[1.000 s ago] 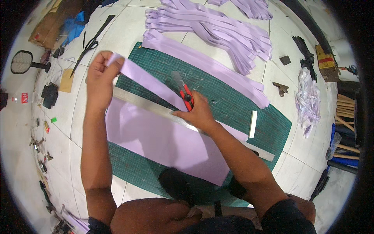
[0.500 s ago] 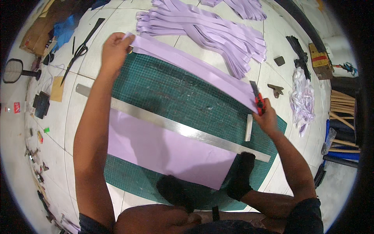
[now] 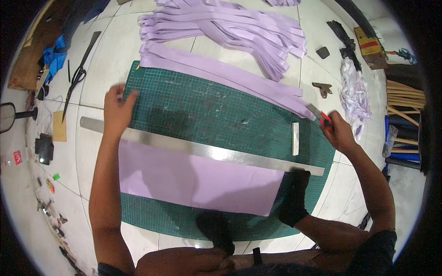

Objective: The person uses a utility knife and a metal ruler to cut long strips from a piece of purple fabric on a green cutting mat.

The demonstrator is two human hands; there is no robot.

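White floor tiles, green cutting mat (image 3: 207, 108) laid flat; lilac sheet (image 3: 193, 177) lies under the steel ruler (image 3: 202, 149); left hand (image 3: 117, 108) hovers, fingers spread, beside the ruler's end; right hand (image 3: 338, 133) grips a red cutter (image 3: 322, 117) at the mat's edge; between cuts, I'd say; next move needs the ruler pinned.

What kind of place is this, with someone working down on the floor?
Probably a small craft or sewing workshop, set up on a tiled floor. A green cutting mat lies there with a long metal ruler across lilac sheet material, and a pile of cut lilac strips lies beyond, with scissors nearby.
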